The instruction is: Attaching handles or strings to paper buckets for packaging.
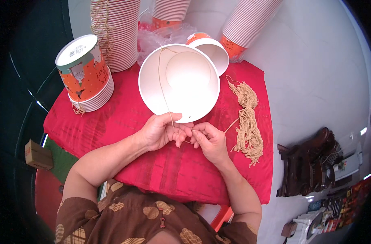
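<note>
Paper bucket (183,91), white inside, is sitting tilted over the middle of the red-clothed bench (153,171), its open mouth facing the wearer and its near rim meeting the left hand (156,132). Whether its base is touching the cloth, I cannot tell. Tan twine (163,92) is running from the far rim across the mouth to the hands; a small dark hole (189,117) is showing by the near rim.

Handling (judgement): the bucket is probably weighing very little; its wall is looking thin but stiff, smooth, and liable to crease under a hard squeeze. The rim is offering the best hold, thumb inside and fingers outside, clear of the hole. The twine is looking soft, limp and prone to tangling; a fingertip pinch is suiting it.

Pose: both forearms are angling together toward the near rim. The left hand is holding its palm partly upward, its thumb lapping over the rim, its other fingers curling loosely below; how firmly they are pressing, I cannot tell. The right hand (210,142) is angling inward, thumb and index finger pinching the twine just beside the left fingertips. A strand is linking it to a hank (247,118) lying at right. An inverted orange-and-green bucket (88,77) is standing well apart at left.
</note>
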Tool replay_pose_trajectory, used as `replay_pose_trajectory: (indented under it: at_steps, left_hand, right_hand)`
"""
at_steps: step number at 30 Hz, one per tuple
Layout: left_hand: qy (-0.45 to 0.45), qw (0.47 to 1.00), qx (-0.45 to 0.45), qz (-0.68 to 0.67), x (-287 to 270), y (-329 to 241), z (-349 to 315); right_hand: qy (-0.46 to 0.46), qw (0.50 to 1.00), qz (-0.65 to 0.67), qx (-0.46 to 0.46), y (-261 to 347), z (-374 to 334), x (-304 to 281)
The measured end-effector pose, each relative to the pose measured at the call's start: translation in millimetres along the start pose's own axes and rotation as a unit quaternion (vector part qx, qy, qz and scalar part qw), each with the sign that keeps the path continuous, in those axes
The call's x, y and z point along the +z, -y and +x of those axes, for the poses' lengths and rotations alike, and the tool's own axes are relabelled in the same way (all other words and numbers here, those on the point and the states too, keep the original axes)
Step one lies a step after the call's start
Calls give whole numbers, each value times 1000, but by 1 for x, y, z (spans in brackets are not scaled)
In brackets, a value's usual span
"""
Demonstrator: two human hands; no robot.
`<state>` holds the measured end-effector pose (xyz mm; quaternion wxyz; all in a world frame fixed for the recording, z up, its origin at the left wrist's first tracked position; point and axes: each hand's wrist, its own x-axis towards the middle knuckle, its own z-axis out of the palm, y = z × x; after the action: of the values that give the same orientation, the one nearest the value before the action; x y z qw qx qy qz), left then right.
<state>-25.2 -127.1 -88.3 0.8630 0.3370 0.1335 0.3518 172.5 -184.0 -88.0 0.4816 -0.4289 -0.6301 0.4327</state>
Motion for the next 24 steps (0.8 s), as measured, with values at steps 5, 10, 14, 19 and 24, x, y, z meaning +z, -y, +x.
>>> replay_pose_trajectory:
  at_steps: [5, 10, 14, 19, 24]
  left_hand:
    - [-19, 1000, 2, 17, 0, -1, 0]
    - [-25, 999, 0, 36, 0, 0, 0]
    - [19, 1000, -20, -3, -2, 5, 0]
    - [46, 996, -33, -62, -3, 10, -1]
    - [54, 996, -49, -50, 1, 12, -1]
  right_hand:
    - [1, 999, -31, 13, 4, 0, -1]
    - [-29, 1000, -4, -10, 0, -1, 2]
    - [-45, 998, -4, -32, 0, -3, 5]
    - [-60, 993, -41, -95, 12, -6, 13]
    - [-78, 990, -38, -115, 13, -8, 17]
